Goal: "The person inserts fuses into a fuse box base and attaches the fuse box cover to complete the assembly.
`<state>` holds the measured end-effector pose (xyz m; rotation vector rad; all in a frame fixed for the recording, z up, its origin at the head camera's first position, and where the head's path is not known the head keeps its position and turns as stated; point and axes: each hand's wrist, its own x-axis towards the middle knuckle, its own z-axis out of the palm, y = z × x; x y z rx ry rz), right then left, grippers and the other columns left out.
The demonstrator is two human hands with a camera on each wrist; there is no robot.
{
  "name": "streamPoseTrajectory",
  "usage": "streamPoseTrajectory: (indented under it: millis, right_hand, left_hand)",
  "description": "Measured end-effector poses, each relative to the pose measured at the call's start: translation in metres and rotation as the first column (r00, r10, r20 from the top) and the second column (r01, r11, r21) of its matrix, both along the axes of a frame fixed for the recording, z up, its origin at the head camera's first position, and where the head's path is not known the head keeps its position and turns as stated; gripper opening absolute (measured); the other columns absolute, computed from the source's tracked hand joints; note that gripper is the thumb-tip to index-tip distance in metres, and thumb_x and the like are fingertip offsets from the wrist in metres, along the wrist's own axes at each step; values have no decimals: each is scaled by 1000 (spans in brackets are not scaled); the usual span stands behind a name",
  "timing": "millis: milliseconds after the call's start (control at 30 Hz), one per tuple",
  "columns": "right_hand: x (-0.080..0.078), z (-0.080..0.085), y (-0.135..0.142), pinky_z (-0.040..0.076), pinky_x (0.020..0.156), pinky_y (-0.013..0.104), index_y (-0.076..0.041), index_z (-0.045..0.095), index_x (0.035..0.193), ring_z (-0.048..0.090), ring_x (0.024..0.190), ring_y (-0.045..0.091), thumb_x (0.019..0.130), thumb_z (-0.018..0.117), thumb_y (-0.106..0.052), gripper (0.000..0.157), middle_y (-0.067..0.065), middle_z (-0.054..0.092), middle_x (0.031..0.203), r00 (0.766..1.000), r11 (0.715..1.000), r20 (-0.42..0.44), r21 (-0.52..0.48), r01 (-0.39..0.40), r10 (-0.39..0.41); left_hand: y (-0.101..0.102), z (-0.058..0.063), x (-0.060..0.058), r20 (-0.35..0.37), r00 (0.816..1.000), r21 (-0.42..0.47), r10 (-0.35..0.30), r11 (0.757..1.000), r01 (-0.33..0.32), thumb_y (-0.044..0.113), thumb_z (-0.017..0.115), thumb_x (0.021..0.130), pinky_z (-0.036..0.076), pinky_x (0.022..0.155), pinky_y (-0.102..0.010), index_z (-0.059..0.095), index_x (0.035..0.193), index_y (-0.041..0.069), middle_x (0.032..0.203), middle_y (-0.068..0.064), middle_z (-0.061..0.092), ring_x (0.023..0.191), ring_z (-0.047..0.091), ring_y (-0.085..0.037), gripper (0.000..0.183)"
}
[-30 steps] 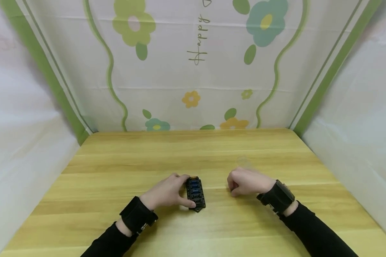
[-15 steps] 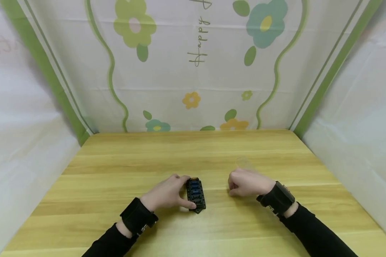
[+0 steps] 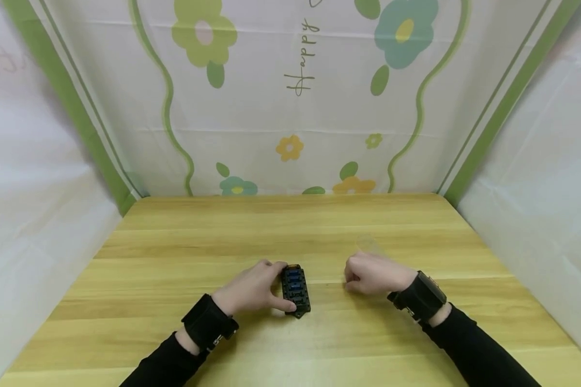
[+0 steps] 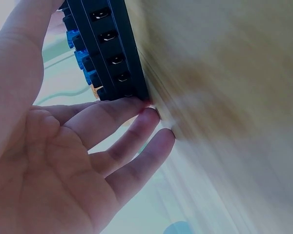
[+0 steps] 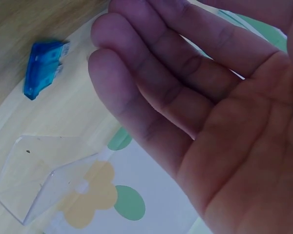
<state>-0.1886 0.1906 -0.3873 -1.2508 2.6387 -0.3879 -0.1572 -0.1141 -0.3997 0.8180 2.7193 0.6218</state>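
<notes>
A black fuse box [image 3: 295, 293] with a row of blue blade fuses and an orange one at its far end stands on the wooden table. My left hand [image 3: 252, 290] grips it by its two ends, thumb at the near end and fingers at the far end. The left wrist view shows the slotted side of the fuse box [image 4: 112, 48]. To the right, my right hand [image 3: 375, 274] rests low over the table, its fingers [image 5: 136, 97] loosely curled. A loose blue blade fuse [image 5: 43, 68] lies near those fingertips. The right thumb tip lies outside the right wrist view.
A clear plastic cover [image 3: 368, 244] lies just beyond my right hand, partly hidden by it in the head view. A white flowered cloth [image 3: 252, 107] hangs behind the table [image 3: 198, 220], with white cloth on both sides.
The head view has shifted slightly. Both hands and the fuse box stay nearly where they were.
</notes>
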Motion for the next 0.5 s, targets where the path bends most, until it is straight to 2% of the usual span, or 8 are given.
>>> streamPoseTrajectory:
  millis: [167,267,400,500]
  right_hand:
    - [0,1,0,32,46,16,-20,65,67,34,49,-1,85,69,-12,20,-14,49,60,1000,1000,-16,2,-12,12]
    - [-2,2,-2,28,45,15,-21,57,61,29,48,-1,88,66,-11,30,-15,40,56,998,1000,-50,-2,-23,23]
    - [-4,1,-4,26,47,16,-22,46,61,26,50,0,89,59,-8,34,-12,32,58,989,999,-148,-16,-33,31]
    - [-4,1,-5,31,49,17,-23,48,66,31,53,1,88,55,-6,28,-12,37,62,975,999,-220,-27,-23,16]
  left_hand:
    - [1,3,0,4,1000,-8,-2,1000,2,69,66,72,44,90,-38,38,145,8,132,-17,47,119,48,-28,99]
    - [1,4,0,1,1000,-7,0,1000,0,68,66,73,44,90,-38,38,146,8,132,-17,47,119,48,-28,99]
    - [1,3,0,-3,1000,-9,3,1000,-3,69,66,72,44,90,-38,38,146,8,131,-17,47,118,49,-28,99]
    - [1,3,0,-1,1000,-12,1,1000,-1,69,65,72,44,90,-39,38,146,8,132,-17,47,118,49,-28,99]
